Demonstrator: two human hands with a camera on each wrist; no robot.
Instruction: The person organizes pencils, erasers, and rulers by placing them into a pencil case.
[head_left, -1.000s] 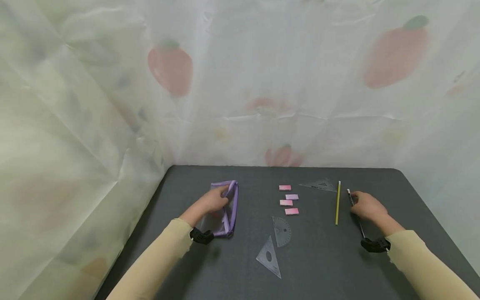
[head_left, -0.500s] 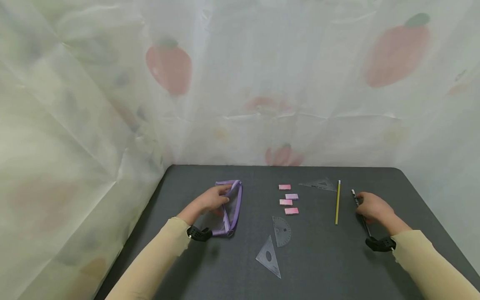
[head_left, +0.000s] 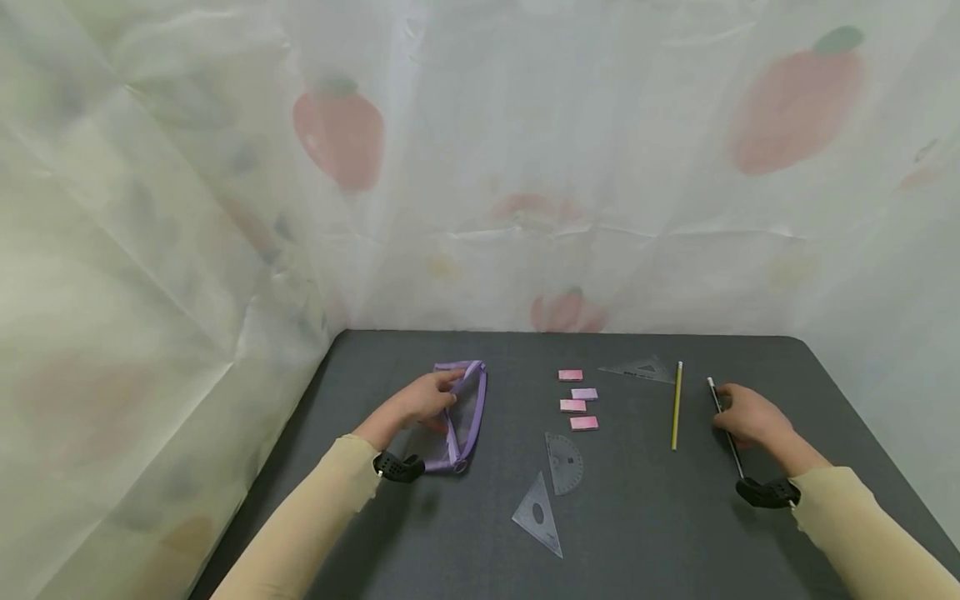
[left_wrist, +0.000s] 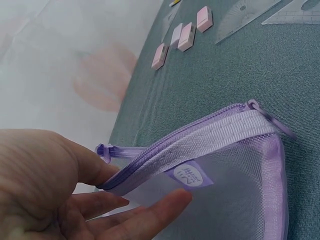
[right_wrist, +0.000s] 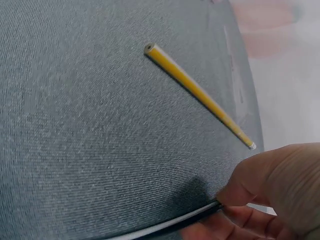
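Dragged slightly rightward: black pen [head_left: 724,425], pinched by right hand [head_left: 752,417] fingers; left hand [head_left: 420,403] still gripping purple pouch [head_left: 463,414].

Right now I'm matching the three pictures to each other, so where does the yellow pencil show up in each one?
Head view: yellow pencil lies right of centre on the table, left of the right hand.
Left wrist view: only a yellow tip at the top edge, probably the pencil.
Right wrist view: it runs diagonally across the upper middle.
Shared landmark: the dark grey table.
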